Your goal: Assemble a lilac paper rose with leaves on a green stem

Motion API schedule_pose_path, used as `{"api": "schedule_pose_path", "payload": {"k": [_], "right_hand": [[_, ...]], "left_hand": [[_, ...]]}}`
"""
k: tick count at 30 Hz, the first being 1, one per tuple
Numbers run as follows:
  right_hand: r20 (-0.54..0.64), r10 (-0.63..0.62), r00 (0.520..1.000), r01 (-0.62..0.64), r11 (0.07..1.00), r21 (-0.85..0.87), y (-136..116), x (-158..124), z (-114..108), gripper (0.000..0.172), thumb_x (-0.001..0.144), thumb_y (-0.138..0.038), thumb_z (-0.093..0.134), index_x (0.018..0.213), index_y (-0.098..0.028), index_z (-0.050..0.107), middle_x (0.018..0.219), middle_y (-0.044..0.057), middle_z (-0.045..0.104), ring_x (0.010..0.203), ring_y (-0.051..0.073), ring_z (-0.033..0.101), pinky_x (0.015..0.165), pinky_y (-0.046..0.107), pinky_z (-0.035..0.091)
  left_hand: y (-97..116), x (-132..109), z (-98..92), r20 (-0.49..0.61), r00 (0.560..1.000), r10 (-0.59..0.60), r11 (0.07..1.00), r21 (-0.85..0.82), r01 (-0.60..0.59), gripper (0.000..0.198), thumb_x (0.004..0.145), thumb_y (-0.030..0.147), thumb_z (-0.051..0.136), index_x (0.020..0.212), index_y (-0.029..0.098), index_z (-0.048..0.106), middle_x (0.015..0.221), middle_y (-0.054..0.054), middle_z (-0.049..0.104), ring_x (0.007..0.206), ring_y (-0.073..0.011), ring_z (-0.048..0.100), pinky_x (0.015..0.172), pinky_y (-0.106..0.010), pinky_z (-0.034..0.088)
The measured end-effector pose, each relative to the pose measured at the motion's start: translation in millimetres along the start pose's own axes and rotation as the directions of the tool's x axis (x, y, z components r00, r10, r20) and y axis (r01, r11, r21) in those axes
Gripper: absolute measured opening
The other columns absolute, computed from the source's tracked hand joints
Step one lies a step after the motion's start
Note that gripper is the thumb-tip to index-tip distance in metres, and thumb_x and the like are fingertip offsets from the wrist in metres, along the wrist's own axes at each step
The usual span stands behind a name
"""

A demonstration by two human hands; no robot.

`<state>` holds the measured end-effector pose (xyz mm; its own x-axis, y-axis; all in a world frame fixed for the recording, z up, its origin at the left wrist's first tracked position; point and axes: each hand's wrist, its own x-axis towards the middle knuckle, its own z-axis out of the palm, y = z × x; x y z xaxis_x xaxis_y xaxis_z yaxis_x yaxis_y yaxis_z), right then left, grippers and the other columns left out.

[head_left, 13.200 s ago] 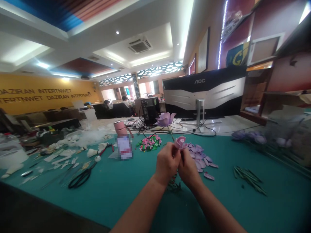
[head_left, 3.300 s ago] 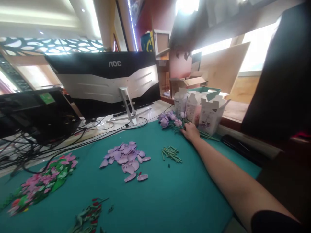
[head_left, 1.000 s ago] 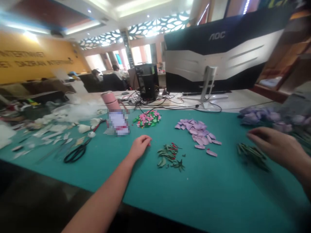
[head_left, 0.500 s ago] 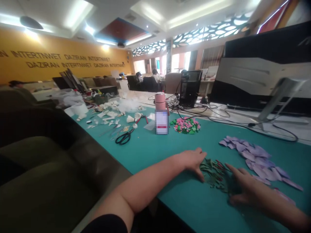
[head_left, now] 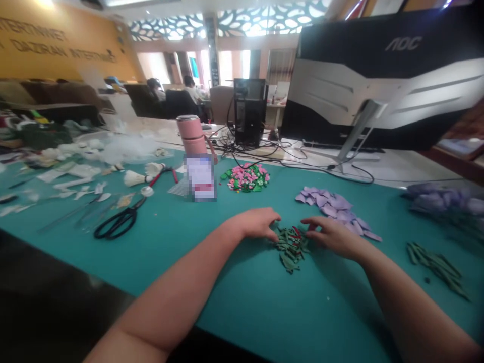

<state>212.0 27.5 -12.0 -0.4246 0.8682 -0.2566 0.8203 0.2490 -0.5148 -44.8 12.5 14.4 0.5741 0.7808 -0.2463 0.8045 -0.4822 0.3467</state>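
Observation:
A small heap of dark green leaf-like pieces with a few red bits lies on the green mat. My left hand rests at the heap's left edge, thumb and fingers apart. On the opposite side my right hand curves toward the same heap, its fingers also parted. Neither hand holds anything that I can see. Behind my right hand spreads a pile of lilac petals. Farther back sits a round pile of pink and green pieces.
Black-handled scissors and red-handled pliers lie at the left among white scraps. A pink bottle stands behind a blurred upright phone-like panel. Green strips and purple flowers lie right. Cables and a monitor stand behind.
My view has swung right and down, bringing the green strips and purple flowers into sight. Both hands stay around the green heap, which looks gathered closer together.

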Motion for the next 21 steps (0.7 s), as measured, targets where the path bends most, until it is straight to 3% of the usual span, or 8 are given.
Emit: {"api": "schedule_pose_path", "payload": {"k": [4,7,10,12,16,21], "right_hand": [[-0.177,-0.107,0.978,0.069,0.975,-0.209,10,9,11,0.036,0.093,-0.023,0.043,0.118,-0.023,0.069,0.117,0.009,0.068,0.105,0.023,0.064,0.091,0.033,0.048],[-0.154,-0.192,0.969,0.155,0.962,-0.226,5,12,22,0.038,0.095,-0.02,0.039,0.118,-0.024,0.07,0.11,0.009,0.067,0.097,0.02,0.065,0.089,0.031,0.048],[-0.185,-0.228,0.956,0.197,0.966,-0.17,0,9,19,0.034,0.094,-0.02,0.043,0.113,-0.026,0.071,0.108,0.006,0.07,0.094,0.018,0.065,0.087,0.029,0.049],[-0.288,-0.173,0.942,0.14,0.981,-0.133,4,5,5,0.031,0.092,-0.02,0.047,0.112,-0.025,0.071,0.112,0.004,0.071,0.101,0.018,0.065,0.091,0.028,0.047],[-0.504,0.095,0.859,-0.146,0.987,-0.062,30,-10,-34,0.033,0.091,-0.022,0.045,0.112,-0.024,0.071,0.112,0.004,0.073,0.098,0.02,0.067,0.085,0.029,0.049],[-0.605,0.261,0.753,-0.352,0.935,-0.035,65,-25,-56,0.032,0.084,-0.021,0.05,0.105,-0.024,0.074,0.099,0.005,0.076,0.091,0.023,0.067,0.078,0.031,0.048]], "left_hand": [[-1,-1,6.3,-0.064,0.998,-0.013,1.0,-0.022,0.012,0.047,0.087,0.035,0.06,0.131,0.017,0.057,0.123,-0.011,0.06,0.11,-0.0258,0.059,0.091,-0.032,0.045],[2,2,14.2,-0.08,0.995,0.067,0.997,-0.042,-0.07,0.039,0.089,0.028,0.054,0.127,0.018,0.061,0.12,-0.011,0.061,0.109,-0.0249,0.06,0.093,-0.033,0.045],[5,3,17.9,-0.08,0.989,0.125,0.989,-0.069,-0.131,0.037,0.091,0.027,0.05,0.125,0.021,0.061,0.118,-0.009,0.062,0.107,-0.0237,0.06,0.093,-0.033,0.046],[5,3,16.9,-0.088,0.99,0.114,0.989,-0.083,-0.121,0.039,0.091,0.028,0.047,0.128,0.022,0.059,0.121,-0.009,0.061,0.109,-0.0239,0.06,0.094,-0.033,0.046],[4,2,12.6,-0.121,0.992,0.041,0.996,-0.077,-0.05,0.04,0.092,0.028,0.044,0.128,0.022,0.059,0.127,-0.009,0.061,0.114,-0.0247,0.059,0.098,-0.036,0.045],[3,4,12.7,-0.171,0.985,0.029,0.997,-0.061,-0.039,0.037,0.093,0.03,0.042,0.123,0.022,0.062,0.125,-0.007,0.065,0.111,-0.0235,0.061,0.094,-0.034,0.045]]}}
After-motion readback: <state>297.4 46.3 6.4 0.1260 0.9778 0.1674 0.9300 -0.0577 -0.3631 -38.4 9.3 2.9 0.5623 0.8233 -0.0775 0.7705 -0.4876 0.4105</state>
